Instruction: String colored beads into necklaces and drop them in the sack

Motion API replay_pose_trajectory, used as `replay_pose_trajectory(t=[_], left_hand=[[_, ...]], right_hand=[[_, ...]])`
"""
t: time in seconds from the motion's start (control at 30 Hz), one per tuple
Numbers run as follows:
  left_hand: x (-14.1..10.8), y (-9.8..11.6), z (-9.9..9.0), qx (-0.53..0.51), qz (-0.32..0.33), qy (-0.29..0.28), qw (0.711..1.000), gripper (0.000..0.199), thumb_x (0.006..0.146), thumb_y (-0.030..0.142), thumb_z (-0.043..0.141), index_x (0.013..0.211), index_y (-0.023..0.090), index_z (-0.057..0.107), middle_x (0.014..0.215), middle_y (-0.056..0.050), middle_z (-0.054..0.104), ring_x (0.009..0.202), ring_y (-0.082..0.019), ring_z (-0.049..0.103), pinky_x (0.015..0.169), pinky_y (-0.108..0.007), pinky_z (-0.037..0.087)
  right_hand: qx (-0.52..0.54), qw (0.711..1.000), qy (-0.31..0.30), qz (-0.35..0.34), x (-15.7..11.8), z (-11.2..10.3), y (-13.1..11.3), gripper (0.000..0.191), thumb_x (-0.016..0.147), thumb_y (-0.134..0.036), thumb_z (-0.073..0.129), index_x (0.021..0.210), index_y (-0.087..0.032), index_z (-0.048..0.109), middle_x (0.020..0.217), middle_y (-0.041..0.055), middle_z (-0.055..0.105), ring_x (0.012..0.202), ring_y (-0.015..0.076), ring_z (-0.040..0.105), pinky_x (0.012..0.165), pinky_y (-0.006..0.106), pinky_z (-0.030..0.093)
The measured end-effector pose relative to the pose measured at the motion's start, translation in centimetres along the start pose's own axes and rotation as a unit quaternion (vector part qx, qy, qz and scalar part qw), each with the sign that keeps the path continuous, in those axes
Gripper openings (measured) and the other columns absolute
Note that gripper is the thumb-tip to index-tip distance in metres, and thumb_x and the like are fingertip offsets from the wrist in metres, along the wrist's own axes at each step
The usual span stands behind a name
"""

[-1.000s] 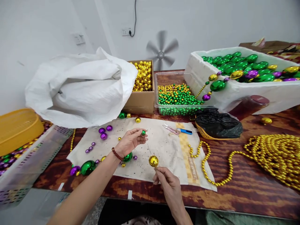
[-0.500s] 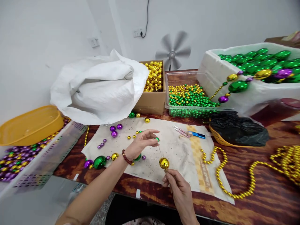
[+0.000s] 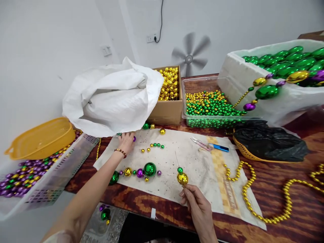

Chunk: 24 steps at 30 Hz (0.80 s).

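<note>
In a pinch between thumb and fingers, my right hand (image 3: 196, 206) holds a thin, stiff needle (image 3: 176, 159) that points upward. A large gold bead (image 3: 182, 178) sits on it just above my fingertips, with a small green bead (image 3: 180, 170) on top. My left hand (image 3: 126, 144) is stretched to the far left of the cloth, fingers apart over the purple beads (image 3: 134, 138); its fingertips are partly hidden. A row of joined beads with a big green bead (image 3: 150, 169) lies on the cloth nearer me. Small gold and green beads (image 3: 155, 145) rest beyond it.
A pale cloth (image 3: 197, 189) covers the table's middle, with snips (image 3: 199, 143) and a blue-handled tool (image 3: 219, 147). A white sack (image 3: 113, 101), cardboard box (image 3: 165, 113), clear bin (image 3: 212, 118) and foam box (image 3: 233, 67) stand behind. A gold bead chain (image 3: 273, 221) lies right.
My left hand has left the needle tip and moved to the far left, over the purple beads. The small green bead now rests on the gold one. My right hand keeps its pinch.
</note>
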<state>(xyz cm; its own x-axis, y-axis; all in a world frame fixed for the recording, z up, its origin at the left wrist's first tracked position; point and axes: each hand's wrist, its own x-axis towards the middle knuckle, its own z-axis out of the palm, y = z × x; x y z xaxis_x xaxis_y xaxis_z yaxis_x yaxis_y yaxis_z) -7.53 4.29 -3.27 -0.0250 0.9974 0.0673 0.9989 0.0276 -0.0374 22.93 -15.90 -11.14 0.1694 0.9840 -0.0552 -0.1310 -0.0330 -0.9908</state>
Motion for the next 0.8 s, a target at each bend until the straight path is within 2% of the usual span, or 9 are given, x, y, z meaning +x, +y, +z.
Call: replay_pose_trajectory(t=[0.17, 0.27, 0.3, 0.37, 0.43, 0.5, 0.57, 0.7, 0.8], left_hand=[[0.6, -0.2, -0.3, -0.053, 0.007, -0.001, 0.999, 0.032, 0.087, 0.015, 0.054, 0.119, 0.016, 0.058, 0.126, -0.019, 0.064, 0.123, -0.036, 0.052, 0.101, -0.055, 0.036], [-0.2, 1.1, -0.9, -0.294, 0.023, -0.013, 0.955, 0.026, 0.087, 0.023, 0.061, 0.113, 0.019, 0.058, 0.118, -0.013, 0.068, 0.113, -0.027, 0.061, 0.098, -0.045, 0.044], [-0.8, 1.8, -1.2, -0.429, 0.028, -0.032, 0.903, 0.025, 0.087, 0.026, 0.064, 0.110, 0.019, 0.059, 0.113, -0.010, 0.070, 0.108, -0.025, 0.063, 0.096, -0.042, 0.047], [-2.2, 3.5, -1.8, -0.665, 0.028, -0.089, 0.741, 0.026, 0.084, 0.028, 0.069, 0.108, 0.020, 0.062, 0.105, -0.007, 0.072, 0.099, -0.021, 0.067, 0.093, -0.039, 0.050], [-3.9, 5.5, -2.4, -0.781, 0.019, -0.146, 0.607, 0.029, 0.084, 0.029, 0.072, 0.111, 0.020, 0.064, 0.101, -0.006, 0.073, 0.094, -0.019, 0.068, 0.089, -0.036, 0.052], [-5.4, 7.5, -2.8, -0.829, 0.010, -0.185, 0.528, 0.031, 0.085, 0.027, 0.072, 0.115, 0.021, 0.067, 0.102, -0.005, 0.073, 0.092, -0.017, 0.069, 0.086, -0.032, 0.053], [-6.4, 9.3, -3.1, -0.851, 0.002, -0.208, 0.481, 0.031, 0.085, 0.026, 0.072, 0.116, 0.022, 0.068, 0.104, -0.005, 0.072, 0.091, -0.016, 0.068, 0.082, -0.029, 0.054], [-7.5, 12.0, -3.2, -0.868, -0.017, -0.217, 0.446, 0.035, 0.080, 0.027, 0.076, 0.115, 0.022, 0.070, 0.101, -0.004, 0.070, 0.085, -0.013, 0.067, 0.076, -0.025, 0.052], [-8.0, 13.3, -3.1, -0.852, -0.005, -0.175, 0.494, 0.034, 0.076, 0.025, 0.080, 0.108, 0.021, 0.072, 0.095, -0.002, 0.068, 0.081, -0.011, 0.064, 0.072, -0.021, 0.050]], right_hand=[[0.000, 1.000, -0.003, 0.004, -0.2, 0.0, 0.1, 0.032, 0.089, -0.049, 0.064, 0.092, -0.017, 0.068, 0.069, 0.0039, 0.067, 0.051, 0.0146, 0.060, 0.045, 0.023, 0.044], [-0.003, 1.000, -0.005, -0.001, -0.2, 0.1, -0.1, 0.032, 0.090, -0.048, 0.063, 0.091, -0.017, 0.068, 0.068, 0.0035, 0.066, 0.051, 0.0144, 0.060, 0.044, 0.023, 0.042], [-0.003, 1.000, -0.007, -0.002, -0.2, 0.2, -0.2, 0.032, 0.090, -0.048, 0.063, 0.091, -0.017, 0.068, 0.068, 0.0034, 0.066, 0.051, 0.0144, 0.060, 0.044, 0.023, 0.042], [-0.001, 1.000, -0.014, -0.007, -0.3, 0.4, -0.4, 0.031, 0.091, -0.048, 0.062, 0.090, -0.017, 0.067, 0.067, 0.0029, 0.066, 0.051, 0.0144, 0.060, 0.045, 0.023, 0.043], [0.003, 1.000, -0.019, -0.013, -0.3, 0.6, -0.6, 0.031, 0.092, -0.047, 0.060, 0.090, -0.017, 0.067, 0.067, 0.0025, 0.066, 0.051, 0.0140, 0.061, 0.046, 0.022, 0.043], [0.004, 1.000, -0.020, -0.013, -0.4, 0.6, -0.7, 0.030, 0.093, -0.047, 0.059, 0.090, -0.018, 0.066, 0.068, 0.0026, 0.066, 0.051, 0.0137, 0.061, 0.046, 0.022, 0.043], [0.002, 1.000, -0.019, -0.008, -0.5, 0.6, -0.8, 0.030, 0.093, -0.046, 0.059, 0.090, -0.018, 0.066, 0.068, 0.0028, 0.067, 0.051, 0.0137, 0.061, 0.047, 0.022, 0.044], [-0.005, 1.000, -0.011, -0.002, -0.7, 0.3, -0.9, 0.030, 0.093, -0.047, 0.059, 0.089, -0.018, 0.066, 0.066, 0.0025, 0.067, 0.050, 0.0133, 0.060, 0.046, 0.022, 0.043], [-0.007, 1.000, -0.009, -0.001, -0.8, 0.2, -0.8, 0.031, 0.093, -0.048, 0.058, 0.089, -0.018, 0.065, 0.067, 0.0027, 0.067, 0.049, 0.0130, 0.060, 0.046, 0.022, 0.043]])
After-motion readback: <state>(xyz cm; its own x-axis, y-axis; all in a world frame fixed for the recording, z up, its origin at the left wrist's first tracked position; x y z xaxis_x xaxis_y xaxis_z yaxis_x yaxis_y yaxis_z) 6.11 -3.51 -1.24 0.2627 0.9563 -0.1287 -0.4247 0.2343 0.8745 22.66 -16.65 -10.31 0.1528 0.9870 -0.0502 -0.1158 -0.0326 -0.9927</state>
